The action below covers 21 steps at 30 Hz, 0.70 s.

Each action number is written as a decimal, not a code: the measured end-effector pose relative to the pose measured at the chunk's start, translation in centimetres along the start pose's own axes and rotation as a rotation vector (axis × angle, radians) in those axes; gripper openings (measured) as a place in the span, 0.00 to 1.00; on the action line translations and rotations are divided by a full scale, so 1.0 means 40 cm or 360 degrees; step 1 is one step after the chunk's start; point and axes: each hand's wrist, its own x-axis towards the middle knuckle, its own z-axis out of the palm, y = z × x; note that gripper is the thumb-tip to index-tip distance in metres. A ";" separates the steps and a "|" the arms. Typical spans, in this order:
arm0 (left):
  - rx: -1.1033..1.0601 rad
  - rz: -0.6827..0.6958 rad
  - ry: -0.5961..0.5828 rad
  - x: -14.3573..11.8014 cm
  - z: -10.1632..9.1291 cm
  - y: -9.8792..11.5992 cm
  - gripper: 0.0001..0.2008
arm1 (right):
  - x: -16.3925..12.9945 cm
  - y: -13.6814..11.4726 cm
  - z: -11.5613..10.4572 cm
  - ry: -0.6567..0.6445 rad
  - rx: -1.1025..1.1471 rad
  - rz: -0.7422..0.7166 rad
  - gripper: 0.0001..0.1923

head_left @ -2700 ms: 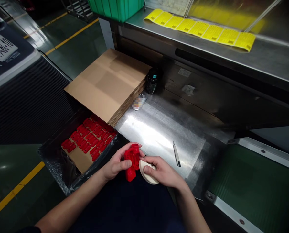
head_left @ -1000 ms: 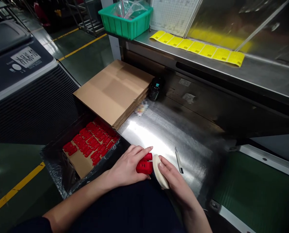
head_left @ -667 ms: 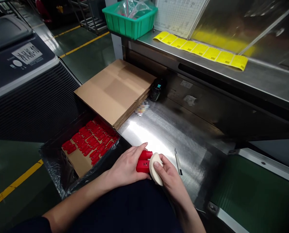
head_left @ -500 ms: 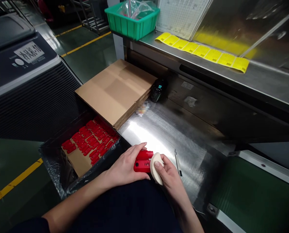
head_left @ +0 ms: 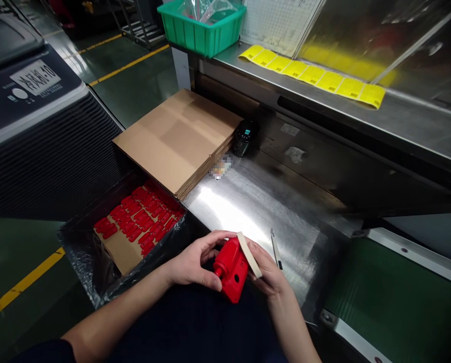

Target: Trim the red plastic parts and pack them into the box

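A red moulded plastic part (head_left: 232, 272), with a rounded cylinder along one side and a small round dark hole, is tilted between my hands close to my body. My left hand (head_left: 195, 259) curls around its left side, the thumb near its narrow end. A cream-coloured round pad (head_left: 249, 255), seen nearly edge-on, lies against the part's right side. My right hand (head_left: 267, 269) grips this pad from the right; some of its fingers are hidden behind the pad and the part. A slim utility knife (head_left: 276, 251) lies on the metal tabletop (head_left: 244, 196) beyond my right hand.
To the left, a black-lined bin (head_left: 74, 252) holds rows of red parts (head_left: 138, 214) on cardboard. Stacked cardboard sheets (head_left: 178, 138) and a black rounded object (head_left: 244, 136) sit behind. A green conveyor belt (head_left: 392, 297) runs at right; yellow labels (head_left: 312, 74) and a green basket (head_left: 201, 30) occupy the shelf.
The red part has been turned so that its narrow end and hole face me. The pad has swung from showing its face to nearly edge-on, and my left fingers have shifted around the part.
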 end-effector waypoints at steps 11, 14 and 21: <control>-0.0414 -0.0264 0.0145 0.011 -0.001 -0.003 0.50 | 0.019 0.005 0.024 0.0073 -0.0029 -0.0016 0.24; -0.0481 -0.0298 0.0269 0.014 -0.005 -0.007 0.43 | 0.027 0.011 0.026 0.0131 -0.0098 0.0020 0.24; -0.0625 -0.0162 0.0646 0.030 -0.022 -0.024 0.29 | 0.023 0.015 -0.004 0.0468 -0.0295 -0.0034 0.23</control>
